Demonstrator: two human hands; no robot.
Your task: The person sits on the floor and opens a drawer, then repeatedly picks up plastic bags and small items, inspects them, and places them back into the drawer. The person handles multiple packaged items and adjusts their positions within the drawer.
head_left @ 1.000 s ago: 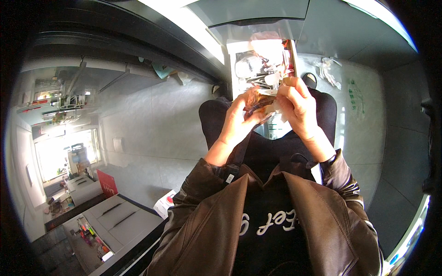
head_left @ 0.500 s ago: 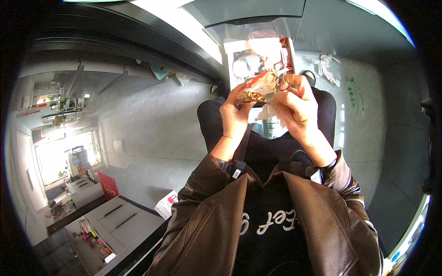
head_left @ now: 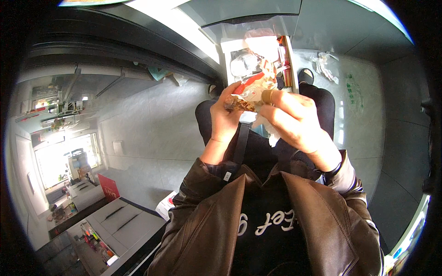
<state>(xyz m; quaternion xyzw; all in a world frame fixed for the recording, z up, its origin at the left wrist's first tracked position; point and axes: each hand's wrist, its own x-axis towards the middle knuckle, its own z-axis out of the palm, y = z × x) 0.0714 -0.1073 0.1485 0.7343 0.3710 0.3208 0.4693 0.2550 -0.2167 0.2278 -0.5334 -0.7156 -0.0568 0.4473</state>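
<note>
A crinkled red and gold foil packet (head_left: 244,103) is gripped by my left hand (head_left: 223,117), the thumb and fingers wrapped round its side. My right hand (head_left: 294,120) is closed at the packet's right side, with a small round gold-brown thing (head_left: 266,96) pinched at its fingertips. Crumpled white paper or tissue (head_left: 270,133) hangs below those fingers; whether they grip it too is hard to tell. Beyond both hands lies an open drawer (head_left: 290,62), over my knees' far side. Part of its contents is hidden behind the packet.
The drawer holds a clear plastic-wrapped thing (head_left: 244,63) and red items along its right wall. Crumpled white plastic (head_left: 325,66) lies on the floor at the right. A white box (head_left: 165,206) and a grey cabinet (head_left: 124,225) with a tray of pens stand at the lower left.
The packet and my left hand have come slightly nearer and left. My right hand has turned and lowered against the packet, and the round gold-brown thing now shows at its fingertips.
</note>
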